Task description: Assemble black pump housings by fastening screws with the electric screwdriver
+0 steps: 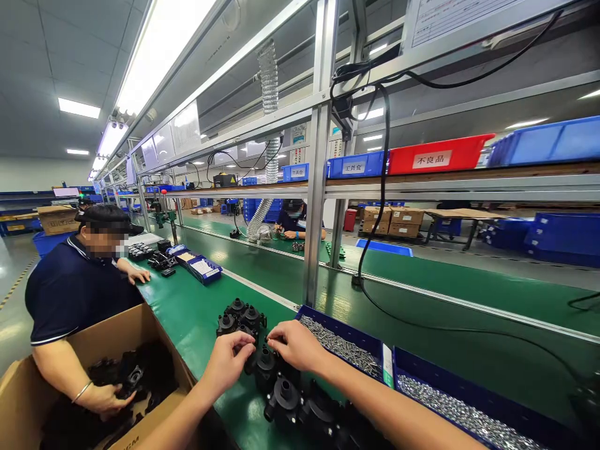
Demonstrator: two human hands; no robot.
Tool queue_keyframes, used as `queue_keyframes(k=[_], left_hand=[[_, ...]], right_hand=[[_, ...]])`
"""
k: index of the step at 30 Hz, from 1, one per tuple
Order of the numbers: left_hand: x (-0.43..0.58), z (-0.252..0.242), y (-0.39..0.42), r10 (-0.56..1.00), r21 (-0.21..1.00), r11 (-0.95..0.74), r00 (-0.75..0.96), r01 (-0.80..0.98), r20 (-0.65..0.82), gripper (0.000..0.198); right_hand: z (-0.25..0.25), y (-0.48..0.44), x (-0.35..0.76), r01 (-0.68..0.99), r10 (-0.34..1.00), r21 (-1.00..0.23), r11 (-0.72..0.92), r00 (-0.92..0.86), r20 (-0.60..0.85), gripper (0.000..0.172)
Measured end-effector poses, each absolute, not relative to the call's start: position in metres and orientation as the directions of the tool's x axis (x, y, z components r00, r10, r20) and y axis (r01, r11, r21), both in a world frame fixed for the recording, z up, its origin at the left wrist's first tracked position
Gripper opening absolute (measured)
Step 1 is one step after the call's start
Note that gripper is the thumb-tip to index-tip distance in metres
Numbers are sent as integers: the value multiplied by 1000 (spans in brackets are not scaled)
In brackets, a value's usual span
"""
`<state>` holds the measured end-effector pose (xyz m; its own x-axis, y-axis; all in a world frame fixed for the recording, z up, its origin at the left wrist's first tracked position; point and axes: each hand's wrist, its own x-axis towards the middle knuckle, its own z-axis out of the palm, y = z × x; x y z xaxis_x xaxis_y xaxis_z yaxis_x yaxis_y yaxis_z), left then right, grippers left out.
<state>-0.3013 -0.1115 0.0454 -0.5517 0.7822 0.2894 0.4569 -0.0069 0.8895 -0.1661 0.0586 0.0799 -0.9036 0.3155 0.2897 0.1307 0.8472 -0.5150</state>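
Observation:
My left hand is closed in a pinch above a cluster of black plastic housings with round spouts. Facing it, my right hand also pinches, thumb against fingertips. Whatever sits between either set of fingertips is too small or hidden to name. Just below the hands stands a single black housing, spout upward. More of the same housings run along the bench toward me, partly covered by my right forearm. A blue bin of long screws lies right beside my right wrist.
Another blue bin holds small metal pieces at right. A co-worker at left reaches into a cardboard box of black parts. A metal post rises from the green bench. A black cable hangs down.

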Motion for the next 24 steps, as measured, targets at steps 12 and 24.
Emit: queue_keyframes(k=[12, 24], left_hand=[[-302, 24, -114, 722, 859, 55, -615, 508, 317, 24], [-307, 10, -116, 763, 757, 3, -491, 654, 421, 18]], right_hand=[[86, 63, -191, 144, 263, -498, 855, -948, 177, 22], [91, 60, -201, 230, 246, -273, 934, -969, 23, 18]])
